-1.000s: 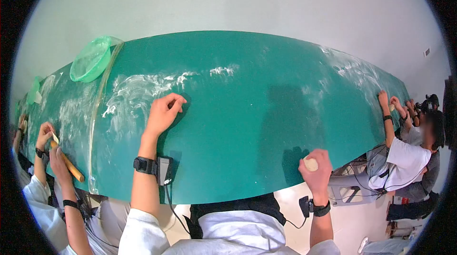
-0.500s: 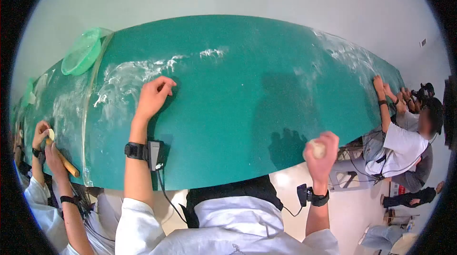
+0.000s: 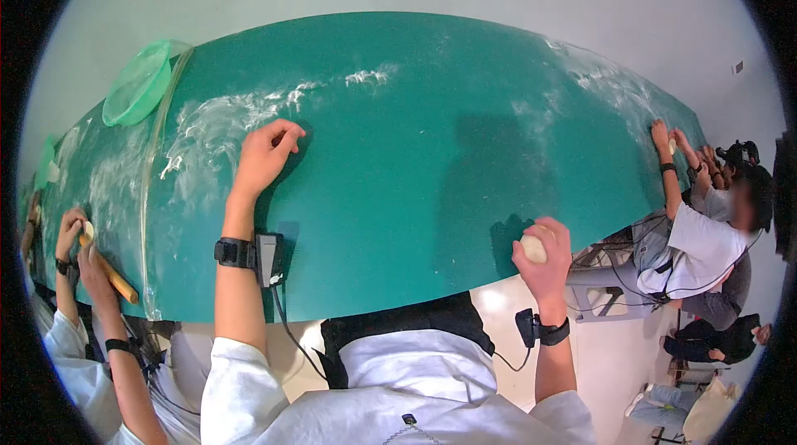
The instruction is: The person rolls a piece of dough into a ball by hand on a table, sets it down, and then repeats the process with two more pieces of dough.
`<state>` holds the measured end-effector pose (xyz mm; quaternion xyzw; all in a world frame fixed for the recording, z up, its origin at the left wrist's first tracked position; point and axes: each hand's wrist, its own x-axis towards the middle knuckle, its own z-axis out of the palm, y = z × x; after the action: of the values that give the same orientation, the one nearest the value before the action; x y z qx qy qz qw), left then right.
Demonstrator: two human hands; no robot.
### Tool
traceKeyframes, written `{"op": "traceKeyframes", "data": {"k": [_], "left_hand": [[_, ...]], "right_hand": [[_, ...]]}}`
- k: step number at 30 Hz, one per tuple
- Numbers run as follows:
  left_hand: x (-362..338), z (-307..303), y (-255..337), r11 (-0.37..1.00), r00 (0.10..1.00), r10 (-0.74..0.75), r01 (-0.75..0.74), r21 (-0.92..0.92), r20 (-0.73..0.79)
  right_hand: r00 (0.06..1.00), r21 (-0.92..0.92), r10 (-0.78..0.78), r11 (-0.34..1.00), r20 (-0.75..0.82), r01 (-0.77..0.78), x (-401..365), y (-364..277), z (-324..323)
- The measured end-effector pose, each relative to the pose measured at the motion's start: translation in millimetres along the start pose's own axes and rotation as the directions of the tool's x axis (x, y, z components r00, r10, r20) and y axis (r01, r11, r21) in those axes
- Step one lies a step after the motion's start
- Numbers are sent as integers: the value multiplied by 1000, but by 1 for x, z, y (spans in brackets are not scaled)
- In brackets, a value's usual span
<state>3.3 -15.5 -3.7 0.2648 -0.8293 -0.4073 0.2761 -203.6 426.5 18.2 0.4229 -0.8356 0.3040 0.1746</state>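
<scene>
My right hand (image 3: 545, 261) is wrapped round a pale lump of dough (image 3: 534, 249) near the front edge of the green table (image 3: 398, 196), toward the right. Over the left part of the table is my left hand (image 3: 267, 154), its fingers curled; whether anything is inside them is hidden. White flour (image 3: 224, 117) is smeared on the tabletop just beyond and left of that hand. A black strap with a small grey box (image 3: 269, 260) sits on my left wrist.
At the left, a co-worker's hands (image 3: 87, 254) hold a wooden rolling pin (image 3: 118, 281) and a pale dough piece. A green basket (image 3: 139, 88) stands at the back left, near a strip across the table. Another person (image 3: 706, 237) works at the right end.
My right hand has moved slightly left and up with the dough, which now shows more plainly. My left hand is nearly unchanged, a little higher in view.
</scene>
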Motion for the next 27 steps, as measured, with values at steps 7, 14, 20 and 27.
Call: {"op": "traceKeyframes", "data": {"k": [7, 14, 20, 27], "left_hand": [[0, -2, 1, 999, 1000, -21, 22, 43, -10], [0, -1, 5, 996, 1000, -18, 18, 84, 0], [-1, -1, 4, 998, 1000, -19, 19, 52, -7], [-1, -2, -1, 997, 1000, -9, 9, 75, -5]], "right_hand": [[971, 42, 70, 997, -228, -62, 22, -7, -11], [998, 37, 49, 998, -44, -47, 11, 25, 3], [994, -33, -18, 999, -110, 14, 22, -8, -1], [993, 13, -8, 1000, -116, 9, 30, 0, 1]]}}
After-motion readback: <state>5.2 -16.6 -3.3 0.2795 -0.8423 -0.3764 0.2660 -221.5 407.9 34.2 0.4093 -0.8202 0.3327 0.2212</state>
